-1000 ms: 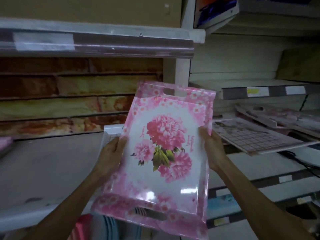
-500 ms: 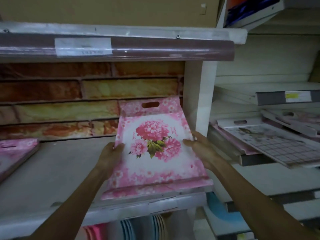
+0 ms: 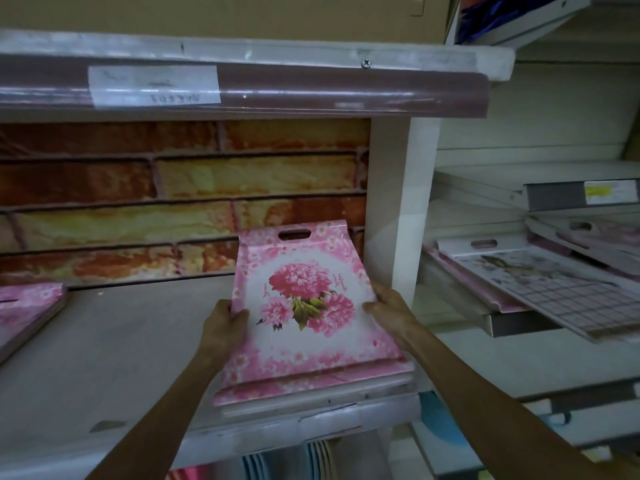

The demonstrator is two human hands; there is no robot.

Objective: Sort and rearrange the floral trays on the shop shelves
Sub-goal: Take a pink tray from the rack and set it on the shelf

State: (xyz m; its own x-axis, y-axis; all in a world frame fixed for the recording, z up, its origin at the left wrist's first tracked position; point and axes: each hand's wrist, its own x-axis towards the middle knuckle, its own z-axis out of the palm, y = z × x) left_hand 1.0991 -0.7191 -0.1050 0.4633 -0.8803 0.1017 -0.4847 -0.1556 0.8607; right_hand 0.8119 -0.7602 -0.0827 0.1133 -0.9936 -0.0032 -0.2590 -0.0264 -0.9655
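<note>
Head view: our left hand and right hand clasp the long edges of the pink floral tray, fingers closed on it. Its near end rests at the shelf lip; its long axis runs away from us, handle slot rearmost.

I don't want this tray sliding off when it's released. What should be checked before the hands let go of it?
1. Both sides gripped: left hand and right hand hold the pink floral tray by its edges. Ok.
2. Far end supported: it appears to lean on the brick-pattern back wall. Ok.
3. Near end fully on the shelf: it sits right at the front lip. Not ok.
4. Tray lying flat: it is tilted. Not ok.
5. Room to the left: bare shelf up to the pink stack. Ok.
6. Anything underneath the tray: cannot tell.
</note>
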